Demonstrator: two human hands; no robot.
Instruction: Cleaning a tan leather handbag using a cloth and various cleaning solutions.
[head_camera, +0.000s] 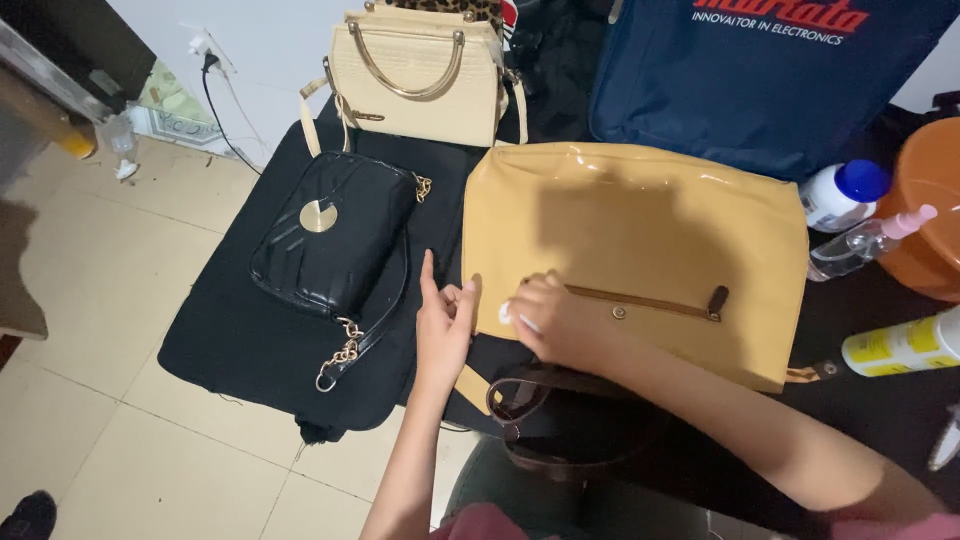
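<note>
Pressing a small white pad or wipe (507, 313) against the front of a large tan glossy leather handbag (640, 240), the right hand (550, 318) has its fingers curled down over the pad, which shows only as a pale scrap at the fingertips; what exactly it is cannot be told. The left hand (443, 322) lies at the bag's lower left edge, fingers nearly straight and close together, the palm steadying the edge rather than closing round it. The bag lies flat on a black cloth (240, 330) spread over the pale tiled floor (110, 420), its dark brown strap (520, 410) looping toward the person. The pad sits just left of the bag's slanted brown zip pocket (650, 300), at the lower left corner, so the work looks to be at an early or middle stage: most of the glossy front to the right and above lies away from the pad, and nothing shows whether it has been gone over. Beside the tan bag lie a small black quilted bag with a round gold clasp and chain (335, 232) and, further back, a cream handbag with a curved gold handle (418, 75); neither is being touched. To the right stand a white bottle with a blue cap (845, 192), a clear spray bottle with a pink nozzle (870, 240) and a yellow-labelled bottle lying on its side (900, 345), near an orange basin (930, 220).
</note>
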